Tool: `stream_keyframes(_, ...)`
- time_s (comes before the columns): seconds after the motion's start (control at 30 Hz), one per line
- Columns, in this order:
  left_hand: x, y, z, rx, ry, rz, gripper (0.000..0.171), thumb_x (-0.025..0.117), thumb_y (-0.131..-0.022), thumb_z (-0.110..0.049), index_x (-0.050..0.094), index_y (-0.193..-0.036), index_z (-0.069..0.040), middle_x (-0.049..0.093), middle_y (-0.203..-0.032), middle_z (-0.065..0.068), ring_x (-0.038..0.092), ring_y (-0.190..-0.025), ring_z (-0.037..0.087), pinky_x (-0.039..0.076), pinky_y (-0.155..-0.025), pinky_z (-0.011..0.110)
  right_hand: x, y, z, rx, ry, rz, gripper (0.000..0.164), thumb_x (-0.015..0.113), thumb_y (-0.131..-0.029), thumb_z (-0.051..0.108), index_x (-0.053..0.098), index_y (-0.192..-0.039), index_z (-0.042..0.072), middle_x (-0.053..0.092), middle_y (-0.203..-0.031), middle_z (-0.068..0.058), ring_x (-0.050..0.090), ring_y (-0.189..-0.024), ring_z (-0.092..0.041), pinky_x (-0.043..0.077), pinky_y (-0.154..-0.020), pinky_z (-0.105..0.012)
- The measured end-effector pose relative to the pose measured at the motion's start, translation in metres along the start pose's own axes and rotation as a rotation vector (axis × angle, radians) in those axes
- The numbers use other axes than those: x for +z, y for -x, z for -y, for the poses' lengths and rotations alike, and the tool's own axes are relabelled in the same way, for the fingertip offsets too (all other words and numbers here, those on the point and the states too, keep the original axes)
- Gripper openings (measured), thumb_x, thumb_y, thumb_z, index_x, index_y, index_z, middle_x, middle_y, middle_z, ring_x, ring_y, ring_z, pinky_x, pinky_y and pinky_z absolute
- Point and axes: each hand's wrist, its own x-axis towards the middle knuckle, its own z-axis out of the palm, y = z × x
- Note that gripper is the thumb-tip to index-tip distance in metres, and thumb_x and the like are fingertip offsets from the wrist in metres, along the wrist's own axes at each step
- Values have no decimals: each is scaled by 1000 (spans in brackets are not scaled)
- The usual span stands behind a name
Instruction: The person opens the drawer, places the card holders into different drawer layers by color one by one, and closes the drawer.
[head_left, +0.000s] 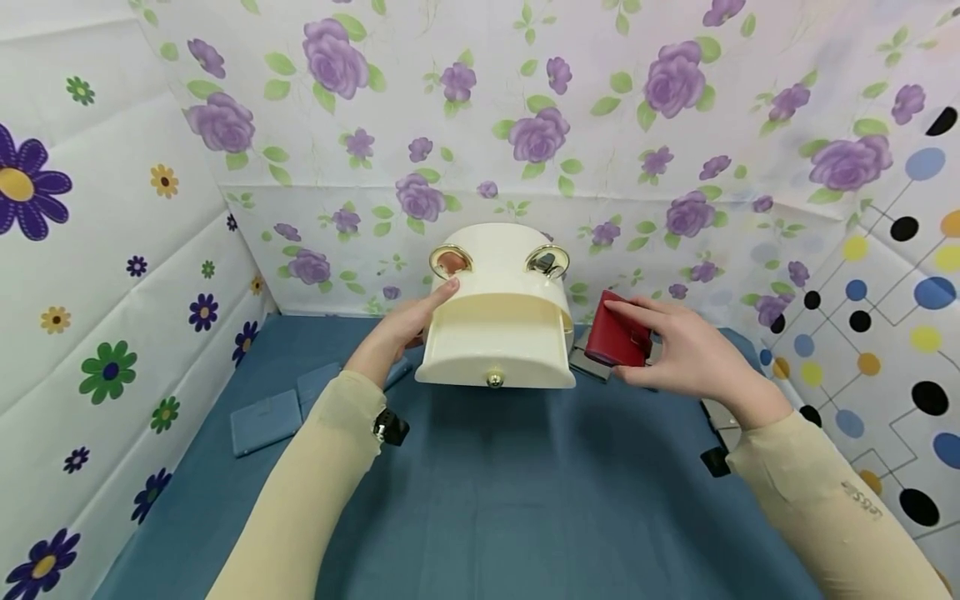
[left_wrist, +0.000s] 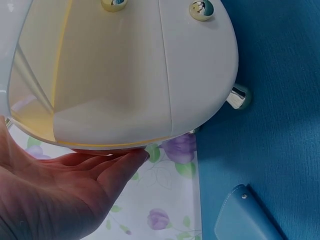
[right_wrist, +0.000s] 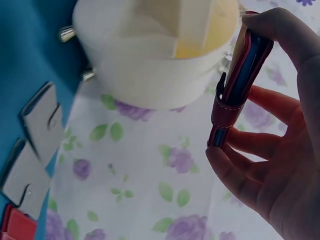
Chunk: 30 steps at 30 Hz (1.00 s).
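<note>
A cream box (head_left: 504, 258) with gold ring handles stands near the back of the table, its drawer (head_left: 495, 354) with a round gold knob pulled out. The left hand (head_left: 405, 329) rests against the box's left side, thumb up near the ring handle. In the left wrist view, its extended fingers (left_wrist: 110, 167) lie along the side wall. To the right of the box, the right hand (head_left: 686, 350) pinches a small red wallet (head_left: 618, 332) between thumb and fingers. A snap strap (right_wrist: 225, 112) wraps round the wallet's edge in the right wrist view.
Several blue wallets (head_left: 265, 422) lie on the blue table (head_left: 487, 500) at the left. On the right, grey wallets (right_wrist: 42, 120) and another red wallet (right_wrist: 20, 223) lie in a row. Flower-printed cloth (head_left: 420, 83) hangs close behind the box.
</note>
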Motion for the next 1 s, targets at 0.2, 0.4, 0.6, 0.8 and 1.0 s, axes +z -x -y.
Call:
stream_keyframes(0.2, 0, 0, -1, 0, 7, -10, 102, 58, -71, -102, 70, -117, -12, 62, -88, 0, 58, -83, 22, 46, -83, 37, -6, -12, 18, -93, -2, 16, 86, 89, -86, 40, 51, -162, 25, 50, -159, -9, 59, -121, -29, 59, -79, -43)
stream_keyframes(0.4, 0, 0, 0, -1, 9, -10, 103, 59, -70, -102, 70, -117, -11, 62, -89, 1, 56, -77, 19, 46, -81, 36, -2, -26, 32, -154, -21, 61, 86, 89, -85, 41, 52, -161, 25, 54, -154, -6, 59, -115, -23, 58, -77, -39)
stream_keyframes(0.6, -1, 0, 2, -13, 13, 4, 112, 59, -72, -101, 67, -137, -9, 66, -115, 7, 63, -99, 26, 49, -92, 39, 2, -39, 49, -214, -43, 69, 86, 88, -85, 44, 54, -160, 23, 56, -153, -5, 59, -116, -22, 57, -79, -38)
stream_keyframes(0.8, -2, -2, 0, -15, 18, 4, 119, 60, -76, -98, 53, -155, -8, 58, -143, 11, 61, -122, 29, 44, -114, 50, 4, -51, 60, -267, -99, 84, 84, 89, -85, 39, 55, -159, 18, 59, -148, -3, 62, -107, -15, 59, -79, -35)
stream_keyframes(1.0, -1, -1, 0, -13, 20, 11, 116, 60, -75, -99, 59, -148, -9, 60, -137, 11, 60, -122, 33, 46, -109, 48, 7, -59, 68, -269, -141, 135, 83, 88, -86, 38, 55, -159, 19, 59, -147, -3, 62, -106, -15, 58, -79, -35)
